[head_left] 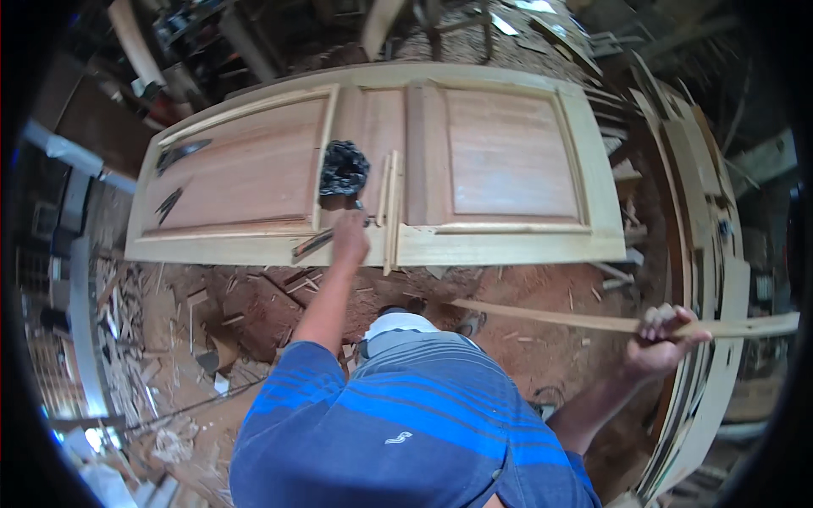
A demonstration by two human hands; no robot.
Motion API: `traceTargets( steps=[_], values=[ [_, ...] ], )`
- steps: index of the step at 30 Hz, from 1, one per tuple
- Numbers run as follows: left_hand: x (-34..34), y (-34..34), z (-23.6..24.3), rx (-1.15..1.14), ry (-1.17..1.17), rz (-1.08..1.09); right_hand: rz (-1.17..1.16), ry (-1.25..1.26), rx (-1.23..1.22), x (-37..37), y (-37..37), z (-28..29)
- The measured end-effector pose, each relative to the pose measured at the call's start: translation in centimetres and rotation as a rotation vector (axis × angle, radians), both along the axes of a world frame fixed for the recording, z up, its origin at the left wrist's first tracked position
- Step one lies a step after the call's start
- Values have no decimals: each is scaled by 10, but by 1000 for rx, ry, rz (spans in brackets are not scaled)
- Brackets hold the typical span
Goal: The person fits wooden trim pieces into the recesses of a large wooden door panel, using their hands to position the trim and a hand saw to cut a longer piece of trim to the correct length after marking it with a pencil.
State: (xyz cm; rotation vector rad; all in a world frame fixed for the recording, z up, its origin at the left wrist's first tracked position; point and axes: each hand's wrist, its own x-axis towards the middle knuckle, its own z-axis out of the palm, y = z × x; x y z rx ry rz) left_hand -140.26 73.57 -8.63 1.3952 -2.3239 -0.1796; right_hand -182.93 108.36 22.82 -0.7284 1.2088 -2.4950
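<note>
My left hand (350, 236) is closed on a hammer (312, 245) over the near rail of a pale wooden panelled door (512, 152), just below a crumpled black plastic bag (343, 167). Loose thin moulding strips (391, 199) lie across the door to the right of that hand. Dark hand tools (169, 203) lie on the left panel. My right hand (665, 343) grips a long wooden strip (550, 317), held out horizontally below the door's right half.
Long boards (716, 271) are stacked along the right. Wood scraps and shavings (203, 330) cover the reddish floor under and before the door. Clutter and timber offcuts (381, 25) stand behind the door; metal bars (80, 288) run along the left.
</note>
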Motion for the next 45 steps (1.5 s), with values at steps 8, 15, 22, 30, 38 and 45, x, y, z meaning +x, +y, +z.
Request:
traceTargets(
  steps=[8, 15, 22, 30, 38, 45],
  values=[
    [-58, 155, 57, 456, 330, -237, 70, -129, 14, -61, -27, 22],
    [-43, 182, 81, 549, 226, -70, 30, -338, 85, -78, -75, -4],
    [25, 173, 88, 242, 237, 203, 136, -471, 242, -42, -113, -60],
    [92, 146, 100, 482, -11, 242, 386, -303, 514, -1, -139, -86],
    [112, 143, 72, 730, -157, 122, 337, -160, 646, 16, -171, -97],
    [128, 147, 32, 878, -65, 153, 333, -159, 638, 40, -173, -90]
  ],
)
